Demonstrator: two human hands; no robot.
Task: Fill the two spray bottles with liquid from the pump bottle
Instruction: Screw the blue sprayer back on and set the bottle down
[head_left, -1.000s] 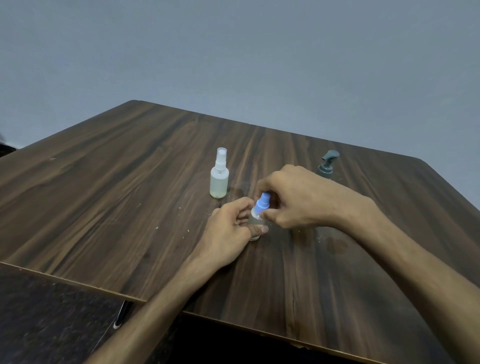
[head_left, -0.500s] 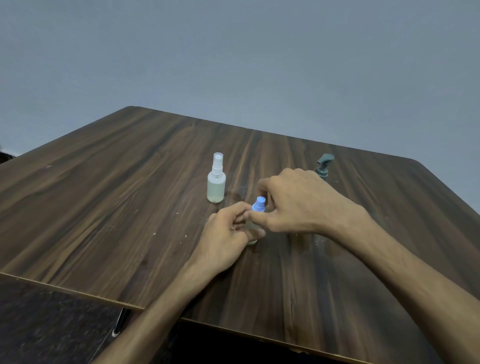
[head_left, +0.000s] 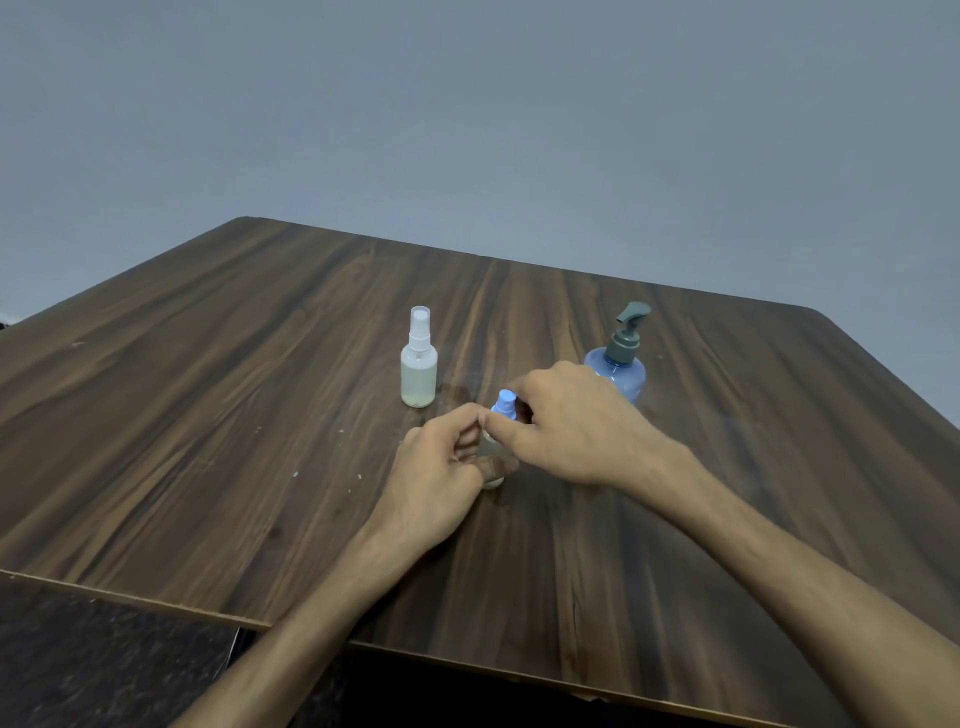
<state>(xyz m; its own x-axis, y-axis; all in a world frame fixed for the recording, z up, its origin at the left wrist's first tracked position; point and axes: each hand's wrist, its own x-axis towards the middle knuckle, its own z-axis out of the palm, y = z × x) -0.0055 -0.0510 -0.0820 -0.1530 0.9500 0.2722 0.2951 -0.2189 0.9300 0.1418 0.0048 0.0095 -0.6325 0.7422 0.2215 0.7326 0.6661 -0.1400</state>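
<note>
Fingers (head_left: 496, 422) on one of two spray bottles (head_left: 418, 364); one pump bottle (head_left: 619, 364).

Both hands hide the blue-capped spray bottle's (head_left: 505, 406) body.

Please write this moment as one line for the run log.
left hand: holds small bottle on table | right hand: pinches blue cap | white spray bottle: upright, untouched | pump bottle: behind right hand
</note>
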